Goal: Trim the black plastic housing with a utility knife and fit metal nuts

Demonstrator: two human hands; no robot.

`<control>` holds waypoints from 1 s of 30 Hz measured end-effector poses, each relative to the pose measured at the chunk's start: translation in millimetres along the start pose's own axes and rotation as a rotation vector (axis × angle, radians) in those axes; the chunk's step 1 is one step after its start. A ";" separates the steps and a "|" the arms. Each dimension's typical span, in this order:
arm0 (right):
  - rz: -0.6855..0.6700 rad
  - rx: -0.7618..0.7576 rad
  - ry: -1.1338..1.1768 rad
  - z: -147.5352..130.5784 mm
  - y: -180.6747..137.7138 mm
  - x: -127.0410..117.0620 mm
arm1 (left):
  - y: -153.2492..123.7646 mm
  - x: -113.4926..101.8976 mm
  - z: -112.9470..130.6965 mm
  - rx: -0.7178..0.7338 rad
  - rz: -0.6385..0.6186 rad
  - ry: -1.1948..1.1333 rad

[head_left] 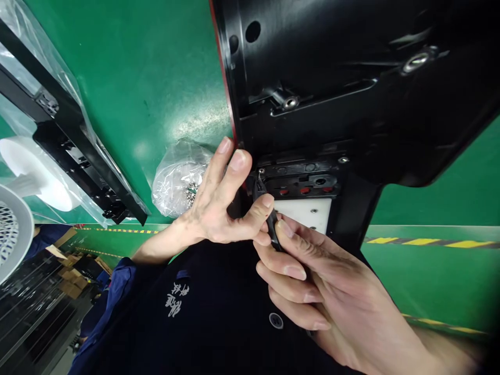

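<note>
My right hand (328,281) is closed, its thumb and curled fingers gripping a slim black tapered tool (272,229) that looks like tweezers. The tool's pointed tip meets a small metal screw hole (261,171) near the edge of a large black plastic panel (312,125). My left hand (222,200) is open, two fingers stretched out by the panel's red edge, its thumb lying against the tool. Whether its lower fingers touch the tool is hidden. Beside the left hand, a clear plastic bag (175,182) holds many small metal parts (191,192).
Panel and bag rest on a green tabletop (156,78). A white plate (322,213) with small holes lies within the panel. At left are a long black frame (74,125) in plastic wrap, a white round-based stand (42,172) and cardboard boxes (74,278) beyond.
</note>
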State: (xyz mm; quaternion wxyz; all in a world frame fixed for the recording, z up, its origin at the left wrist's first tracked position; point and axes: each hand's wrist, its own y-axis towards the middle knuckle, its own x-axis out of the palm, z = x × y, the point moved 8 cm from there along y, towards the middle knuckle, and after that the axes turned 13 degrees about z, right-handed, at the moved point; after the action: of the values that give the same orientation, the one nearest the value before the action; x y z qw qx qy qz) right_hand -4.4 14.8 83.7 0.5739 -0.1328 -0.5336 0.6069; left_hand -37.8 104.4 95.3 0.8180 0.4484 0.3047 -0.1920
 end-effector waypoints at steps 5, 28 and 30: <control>0.080 -0.034 -0.079 -0.2 2.6 -3.7 | 1.6 -0.3 -4.1 -0.046 -0.040 -0.015; 0.109 -0.199 -0.373 -13.9 1.1 -11.6 | 8.0 -8.0 6.2 0.124 0.060 0.026; 0.125 -0.212 -0.403 -14.5 0.5 -12.2 | 8.2 -7.9 6.6 0.124 0.064 0.024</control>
State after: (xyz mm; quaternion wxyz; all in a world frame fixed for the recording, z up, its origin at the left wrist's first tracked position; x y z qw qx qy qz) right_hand 10.3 11.9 72.1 0.3997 -0.1015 -0.6889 0.5961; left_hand -36.6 103.5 108.3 0.7907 0.5099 0.2878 -0.1789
